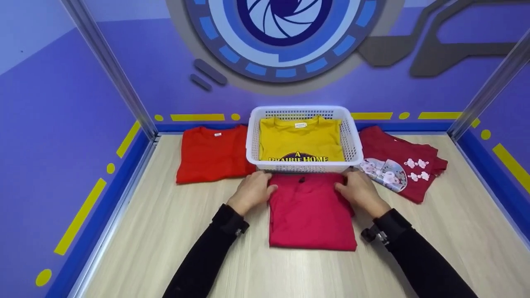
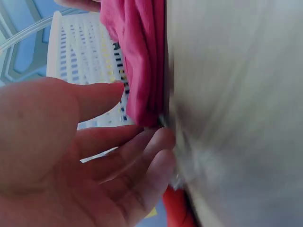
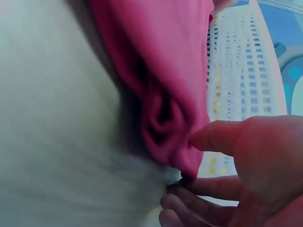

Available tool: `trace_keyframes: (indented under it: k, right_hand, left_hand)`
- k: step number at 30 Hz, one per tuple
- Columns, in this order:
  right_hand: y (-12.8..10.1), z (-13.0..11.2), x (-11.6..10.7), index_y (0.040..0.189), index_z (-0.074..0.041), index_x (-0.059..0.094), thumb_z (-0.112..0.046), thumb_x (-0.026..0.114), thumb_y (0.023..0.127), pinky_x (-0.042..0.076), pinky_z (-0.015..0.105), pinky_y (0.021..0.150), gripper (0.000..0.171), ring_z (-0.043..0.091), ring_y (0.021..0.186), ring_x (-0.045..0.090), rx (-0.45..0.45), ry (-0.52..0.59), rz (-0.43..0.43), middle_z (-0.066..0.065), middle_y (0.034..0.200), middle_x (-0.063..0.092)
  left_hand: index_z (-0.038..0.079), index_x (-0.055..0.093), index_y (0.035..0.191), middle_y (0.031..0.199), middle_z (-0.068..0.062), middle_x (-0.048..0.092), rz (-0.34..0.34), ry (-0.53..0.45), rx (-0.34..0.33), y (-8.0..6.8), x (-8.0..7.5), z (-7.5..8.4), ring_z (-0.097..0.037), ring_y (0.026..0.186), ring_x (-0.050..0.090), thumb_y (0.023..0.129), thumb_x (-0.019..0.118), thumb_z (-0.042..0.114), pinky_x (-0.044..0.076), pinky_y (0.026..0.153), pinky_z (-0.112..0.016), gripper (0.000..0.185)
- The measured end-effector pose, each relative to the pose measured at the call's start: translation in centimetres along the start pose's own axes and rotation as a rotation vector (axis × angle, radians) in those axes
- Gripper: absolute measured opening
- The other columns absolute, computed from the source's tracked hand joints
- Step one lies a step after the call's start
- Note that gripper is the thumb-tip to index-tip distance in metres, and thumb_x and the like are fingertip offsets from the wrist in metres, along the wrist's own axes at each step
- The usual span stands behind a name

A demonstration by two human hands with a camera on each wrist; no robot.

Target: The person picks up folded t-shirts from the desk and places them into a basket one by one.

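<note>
A folded crimson shirt (image 1: 311, 211) lies on the table just in front of a white basket (image 1: 304, 167). My left hand (image 1: 253, 191) holds its upper left corner; in the left wrist view the thumb (image 2: 102, 97) is at the cloth's face and the fingers curl by the corner. At the upper right corner, my right hand (image 1: 361, 189) pinches the cloth, with its thumb (image 3: 215, 137) pressed on the layered folds. A folded yellow shirt (image 1: 300, 138) with printed lettering lies inside the basket.
Left of the basket lies a folded bright red shirt (image 1: 215, 155). To the right sits a dark red shirt (image 1: 408, 165) with a printed picture and white flower shapes, loosely folded. Purple panels (image 1: 136, 62) wall the table (image 1: 153, 248) at the back and both sides.
</note>
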State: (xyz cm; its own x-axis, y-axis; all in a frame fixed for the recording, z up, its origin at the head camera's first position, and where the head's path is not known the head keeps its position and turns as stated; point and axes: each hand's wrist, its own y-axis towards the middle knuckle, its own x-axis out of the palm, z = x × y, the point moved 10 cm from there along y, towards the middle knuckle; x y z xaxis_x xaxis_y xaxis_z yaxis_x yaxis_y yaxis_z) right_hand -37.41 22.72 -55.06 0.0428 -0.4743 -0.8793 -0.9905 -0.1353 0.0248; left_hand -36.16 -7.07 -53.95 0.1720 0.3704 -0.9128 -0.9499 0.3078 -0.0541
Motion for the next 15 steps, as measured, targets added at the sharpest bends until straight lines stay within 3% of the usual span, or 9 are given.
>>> trace_keyframes:
  k: [6,12,15]
  right_hand:
    - [0.1,-0.4,1.0,0.112,-0.001,0.078,-0.018,0.073,0.099,0.048,0.050,0.087,0.022,0.033,0.093,0.061,-0.010,0.031,0.004,0.015,0.094,0.069]
    - [0.1,-0.3,1.3,0.103,-0.003,0.077,-0.016,0.072,0.097,0.045,0.044,0.082,0.014,0.031,0.089,0.057,-0.021,0.044,0.012,0.011,0.085,0.063]
    - [0.0,-0.4,1.1,0.106,-0.002,0.077,-0.018,0.072,0.098,0.044,0.042,0.081,0.018,0.031,0.090,0.057,-0.013,0.058,-0.016,0.012,0.089,0.064]
  left_hand:
    - [-0.001,0.073,0.137,0.130,-0.021,0.073,0.010,0.018,-0.003,0.4,0.9,0.1,-0.038,0.126,0.070,0.107,0.073,0.022,0.057,0.111,-0.049,0.038]
    - [-0.001,0.075,0.136,0.128,-0.020,0.074,0.029,-0.034,0.036,0.4,1.1,0.7,-0.037,0.124,0.071,0.105,0.070,0.017,0.058,0.110,-0.049,0.036]
    - [0.001,0.075,0.134,0.128,-0.018,0.073,0.027,-0.060,0.050,0.3,1.0,0.8,-0.035,0.124,0.070,0.103,0.069,0.017,0.057,0.110,-0.048,0.035]
